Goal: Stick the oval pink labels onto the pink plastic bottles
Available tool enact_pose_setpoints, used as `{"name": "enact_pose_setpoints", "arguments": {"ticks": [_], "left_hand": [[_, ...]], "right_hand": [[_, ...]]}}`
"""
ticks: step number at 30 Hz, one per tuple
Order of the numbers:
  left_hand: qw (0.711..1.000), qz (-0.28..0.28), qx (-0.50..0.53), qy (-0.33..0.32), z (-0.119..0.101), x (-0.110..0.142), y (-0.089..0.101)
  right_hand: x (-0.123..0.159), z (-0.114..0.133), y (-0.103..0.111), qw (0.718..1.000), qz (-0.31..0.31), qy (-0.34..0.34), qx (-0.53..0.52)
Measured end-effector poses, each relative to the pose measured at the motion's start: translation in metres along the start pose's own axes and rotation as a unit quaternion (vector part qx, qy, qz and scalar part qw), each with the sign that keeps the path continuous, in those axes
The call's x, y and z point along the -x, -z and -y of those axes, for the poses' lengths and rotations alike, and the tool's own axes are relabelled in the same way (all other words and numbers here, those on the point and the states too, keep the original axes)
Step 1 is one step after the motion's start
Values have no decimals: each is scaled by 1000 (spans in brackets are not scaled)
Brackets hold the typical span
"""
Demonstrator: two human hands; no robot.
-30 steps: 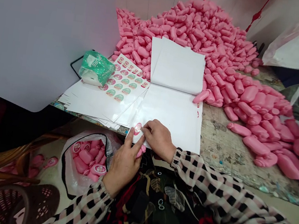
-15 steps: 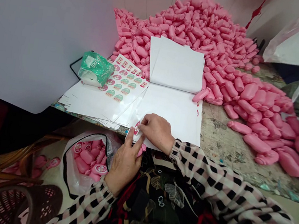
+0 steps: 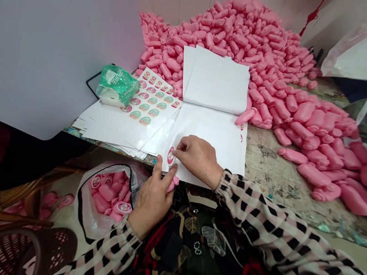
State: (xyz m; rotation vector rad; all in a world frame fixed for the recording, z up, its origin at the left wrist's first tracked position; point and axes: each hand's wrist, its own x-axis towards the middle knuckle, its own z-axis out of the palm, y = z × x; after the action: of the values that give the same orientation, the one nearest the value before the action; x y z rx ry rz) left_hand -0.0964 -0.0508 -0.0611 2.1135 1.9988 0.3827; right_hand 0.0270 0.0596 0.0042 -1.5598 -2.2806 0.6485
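Note:
A white sticker sheet (image 3: 212,132) lies at the table's front edge. Near its lower left corner is an oval pink-and-white sticker (image 3: 170,156). My right hand (image 3: 200,159) is closed in a pinch at the sticker's right edge; whether the sticker is wholly off the sheet I cannot tell. Just below, my left hand (image 3: 154,195) has its fingertips by the sheet's corner and is closed around a small pink bottle (image 3: 174,183). Only the neck end of that bottle shows beside the thumb; the rest is hidden under the hand.
Pink bottles (image 3: 240,35) are heaped across the back and right of the table. Printed label sheets (image 3: 161,102) and a green packet (image 3: 117,85) lie at left. Below the edge hangs a plastic bag (image 3: 84,214) of labelled bottles, near a brown basket (image 3: 11,249).
My right hand has shifted slightly right and up. More of the oval sticker now shows beside its fingertips. My left hand stays almost still with the bottle.

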Motion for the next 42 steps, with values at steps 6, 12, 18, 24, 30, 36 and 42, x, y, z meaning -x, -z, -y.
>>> {"name": "enact_pose_setpoints", "arguments": {"ticks": [6, 12, 18, 24, 30, 36, 42], "left_hand": [[999, -27, 9, 17, -1, 3, -1], [998, -56, 21, 24, 0, 8, 1], [971, -138, 191, 43, 3, 17, 18], [635, 77, 742, 197, -17, -12, 47], [445, 194, 842, 236, -34, -42, 42], [431, 214, 853, 201, -38, -45, 31], [442, 180, 855, 204, -41, -48, 33]], "right_hand": [[-13, -7, 16, 999, 20, -13, -37], [-8, -21, 24, 996, 14, -7, -86], [18, -41, 15, 980, -49, -30, -192], [45, -27, 23, 945, -73, -7, -320], [65, -19, 29, 932, -27, -5, -360], [71, -26, 25, 932, -33, 19, -362], [73, -28, 22, 943, -36, 26, -330]]}}
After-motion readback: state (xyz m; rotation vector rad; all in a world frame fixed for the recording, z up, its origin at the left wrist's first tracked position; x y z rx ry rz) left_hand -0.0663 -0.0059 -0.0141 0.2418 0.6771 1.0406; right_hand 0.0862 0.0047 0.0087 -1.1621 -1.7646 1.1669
